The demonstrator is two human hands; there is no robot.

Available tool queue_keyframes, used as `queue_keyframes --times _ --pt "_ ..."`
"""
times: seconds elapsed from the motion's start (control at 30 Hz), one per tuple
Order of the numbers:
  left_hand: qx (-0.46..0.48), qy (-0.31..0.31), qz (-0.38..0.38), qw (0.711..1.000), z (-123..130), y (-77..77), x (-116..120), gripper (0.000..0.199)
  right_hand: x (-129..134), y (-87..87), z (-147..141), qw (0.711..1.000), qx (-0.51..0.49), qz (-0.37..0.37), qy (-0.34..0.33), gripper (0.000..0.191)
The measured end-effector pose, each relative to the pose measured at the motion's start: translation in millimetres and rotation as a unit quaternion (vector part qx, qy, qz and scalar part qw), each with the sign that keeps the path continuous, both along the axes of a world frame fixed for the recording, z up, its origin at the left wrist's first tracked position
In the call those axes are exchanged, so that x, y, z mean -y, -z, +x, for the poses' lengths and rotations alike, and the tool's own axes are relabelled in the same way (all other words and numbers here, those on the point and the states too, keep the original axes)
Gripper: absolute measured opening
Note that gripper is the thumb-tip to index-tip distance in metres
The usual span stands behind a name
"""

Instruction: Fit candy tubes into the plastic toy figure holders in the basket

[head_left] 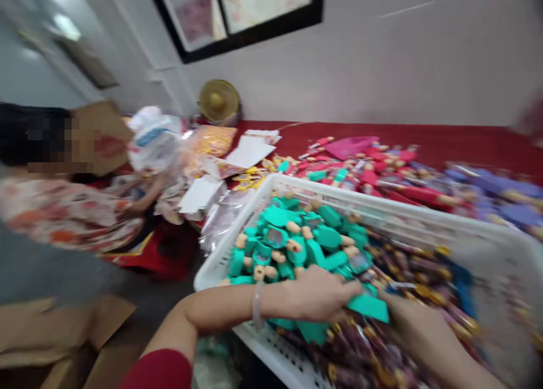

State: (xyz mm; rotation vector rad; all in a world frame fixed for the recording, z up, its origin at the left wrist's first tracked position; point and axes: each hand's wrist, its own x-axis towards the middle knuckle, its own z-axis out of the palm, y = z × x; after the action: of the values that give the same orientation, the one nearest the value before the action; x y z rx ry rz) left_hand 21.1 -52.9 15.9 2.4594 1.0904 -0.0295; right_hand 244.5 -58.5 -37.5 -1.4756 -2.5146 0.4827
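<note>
Leftward, a co-worker (63, 214) in a floral top, leaning forward, one hand (136, 207) down among loose packets. Lower left, open flaps of a cardboard box (63, 332) on a grey floor. Past the shoulder, a propped brown cardboard sheet (102, 137), a white plastic bag (153, 140) and a clear packet of yellow-orange pieces (212, 140). Low down beside the co-worker, a red object (165, 247), too blurred to name. Above, a woven straw hat (216, 102) against the wall, under a black-framed picture (237, 10). Just right of the hat, white cards (250, 151) at the near end of a red tablecloth (424, 143). Across the cloth, red-and-pink dolls (365, 174) in a loose heap, purple dolls (500, 194) running off the right edge.

Nearest, a white perforated plastic basket (339, 199), tilted in view, standing between the hands and the table. Left half of it: teal dolls (288, 242) heaped anyhow, tan hands and heads poking up. Right half: dark wrapped dolls with gold trim (416, 287), blurred. One teal piece (367, 307) on top at the front, between the hands.

Left hand (316, 293), with a pale bracelet (257, 304) and red sleeve (159, 372), fingers together, pressed down over the teal dolls; any pinch hidden. Right hand (419, 332), blurred, just beside the teal piece; grip impossible to tell.
</note>
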Motion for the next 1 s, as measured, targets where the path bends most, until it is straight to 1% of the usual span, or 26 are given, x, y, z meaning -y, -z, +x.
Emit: queue_keyframes --times 0.03,0.07,0.1,0.13,0.17,0.2,0.23,0.27,0.3,0.33,0.37,0.4,0.43,0.47,0.5,0.57,0.6,0.63,0.67,0.73,0.77,0.8,0.83,0.9,0.97,1.0 --pt "-0.019 0.012 0.070 0.997 -1 -1.5 1 0.028 -1 -5.3 0 0.999 0.032 -0.040 -0.006 0.011" --pt "-0.024 0.019 0.111 0.993 -2 -1.2 1 0.028 -3 -10.0 -2 0.996 0.054 -0.069 -0.015 0.013" --pt "-0.022 0.020 0.123 0.992 -2 0.1 0 0.028 -6 -13.8 -4 0.995 0.074 -0.067 -0.010 0.015" --pt "-0.012 0.009 0.114 0.993 -1 1.5 0 0.026 -9 -16.6 -6 0.994 0.101 -0.044 -0.002 0.016" --pt "0.012 -0.009 0.085 0.996 -1 2.5 -1 0.025 -10 -18.5 -9 0.992 0.126 -0.010 0.004 0.014" --pt "0.046 -0.032 0.029 0.998 -1 2.9 -1 0.028 -10 -19.7 -11 0.990 0.139 0.008 0.007 0.012" --pt "0.087 -0.058 -0.051 0.993 -1 2.5 -1 0.032 -9 -20.2 -13 0.989 0.147 0.026 0.008 0.011" --pt "0.125 -0.086 -0.154 0.976 -1 1.6 -1 0.037 -7 -20.3 -15 0.988 0.149 0.038 0.005 0.011" --pt "0.157 -0.113 -0.272 0.943 -2 0.4 -2 0.041 -4 -20.1 -16 0.988 0.146 0.045 -0.001 0.011" --pt "0.176 -0.137 -0.387 0.895 -2 -0.7 -3 0.044 -1 -19.6 -17 0.988 0.144 0.054 -0.010 0.011" --pt "0.184 -0.155 -0.484 0.841 -2 -1.7 -5 0.045 2 -19.0 -17 0.988 0.142 0.063 -0.020 0.011" --pt "0.184 -0.168 -0.553 0.795 -3 -2.4 -6 0.046 4 -18.3 -17 0.987 0.141 0.070 -0.029 0.011" --pt "0.181 -0.176 -0.596 0.762 -3 -2.9 -8 0.047 6 -17.5 -17 0.987 0.140 0.076 -0.035 0.011" --pt "0.176 -0.178 -0.620 0.744 -3 -3.3 -10 0.047 8 -16.7 -17 0.986 0.140 0.081 -0.040 0.012" --pt "0.169 -0.177 -0.631 0.736 -3 -3.7 -11 0.047 9 -15.9 -17 0.985 0.141 0.084 -0.044 0.012" --pt "0.149 -0.167 -0.630 0.744 -4 -5.2 -12 0.046 9 -14.6 -18 0.985 0.144 0.087 -0.048 0.013" --pt "0.144 -0.162 -0.609 0.763 -5 -6.4 -12 0.044 9 -14.3 -19 0.984 0.145 0.088 -0.049 0.012" --pt "0.146 -0.156 -0.571 0.793 -6 -7.6 -12 0.043 8 -14.2 -20 0.984 0.147 0.087 -0.047 0.011" --pt "0.153 -0.146 -0.512 0.833 -6 -8.6 -11 0.041 7 -14.4 -20 0.984 0.148 0.086 -0.043 0.010" --pt "0.163 -0.114 -0.350 0.915 -8 -9.2 -8 0.039 5 -14.8 -21 0.985 0.152 0.083 -0.029 0.011" --pt "0.155 -0.092 -0.265 0.947 -8 -8.3 -7 0.038 5 -14.6 -22 0.985 0.153 0.079 -0.021 0.012" --pt "0.134 -0.069 -0.189 0.970 -8 -6.8 -6 0.037 4 -14.0 -22 0.985 0.155 0.072 -0.014 0.012" --pt "0.102 -0.046 -0.128 0.985 -8 -4.6 -4 0.036 4 -12.9 -22 0.986 0.156 0.063 -0.009 0.012" --pt "0.035 -0.010 -0.048 0.998 -6 0.6 -3 0.033 3 -9.7 -22 0.987 0.158 0.041 -0.003 0.009" --pt "0.003 0.000 -0.012 1.000 -5 4.3 -4 0.030 1 -7.4 -22 0.987 0.158 0.021 -0.001 0.009" --pt "0.009 -0.010 -0.009 1.000 -5 4.8 -6 0.030 0 -7.4 -22 0.987 0.157 0.017 0.000 0.010"
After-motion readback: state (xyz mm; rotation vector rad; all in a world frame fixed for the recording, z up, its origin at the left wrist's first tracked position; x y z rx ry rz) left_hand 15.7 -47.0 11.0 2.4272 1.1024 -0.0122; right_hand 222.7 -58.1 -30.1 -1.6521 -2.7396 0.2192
